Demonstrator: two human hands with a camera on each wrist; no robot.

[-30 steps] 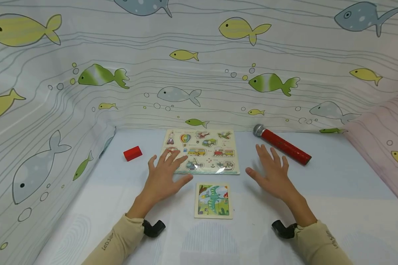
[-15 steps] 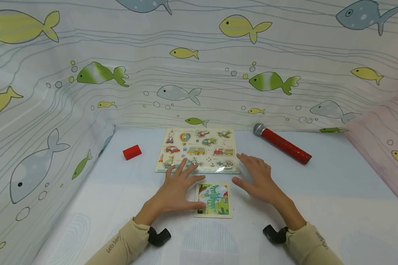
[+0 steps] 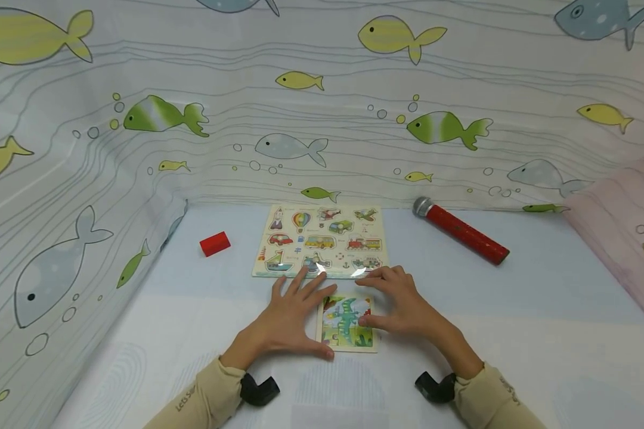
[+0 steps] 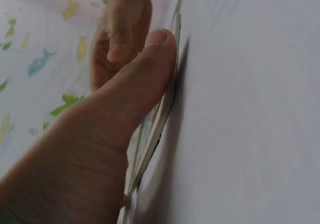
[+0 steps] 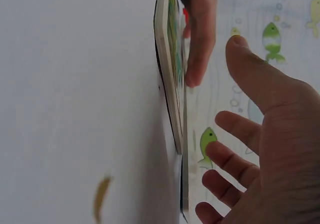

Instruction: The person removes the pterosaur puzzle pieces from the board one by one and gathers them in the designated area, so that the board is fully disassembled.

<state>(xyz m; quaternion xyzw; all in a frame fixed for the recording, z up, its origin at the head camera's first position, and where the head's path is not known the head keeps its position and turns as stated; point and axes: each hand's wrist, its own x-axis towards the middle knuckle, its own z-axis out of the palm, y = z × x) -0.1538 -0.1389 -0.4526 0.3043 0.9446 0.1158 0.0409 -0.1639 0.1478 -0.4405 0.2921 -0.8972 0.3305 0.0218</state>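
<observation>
A small square jigsaw puzzle (image 3: 347, 330) with a green flying dinosaur lies flat on the table between the hands. My left hand (image 3: 287, 322) is spread along its left side, thumb near the front left corner; in the left wrist view that thumb (image 4: 157, 47) overlaps the edge of the puzzle (image 4: 162, 114). From the right reaches my right hand (image 3: 405, 307), its thumb over the puzzle's right part in the head view. The right wrist view shows the right hand (image 5: 285, 119) with parted fingers, gripping nothing, beside the puzzle's wooden edge (image 5: 165, 49).
Just behind lies a larger vehicle puzzle board (image 3: 322, 229) with a shiny front edge. At the back right is a red microphone (image 3: 464, 234) with a silver head. A red block (image 3: 214, 244) sits at the left. Fish-print cloth (image 3: 231, 113) walls in the table.
Both hands have come inward and toward the small puzzle, the right one moving left, the left one moving right and nearer. The puzzle itself has stayed in place.
</observation>
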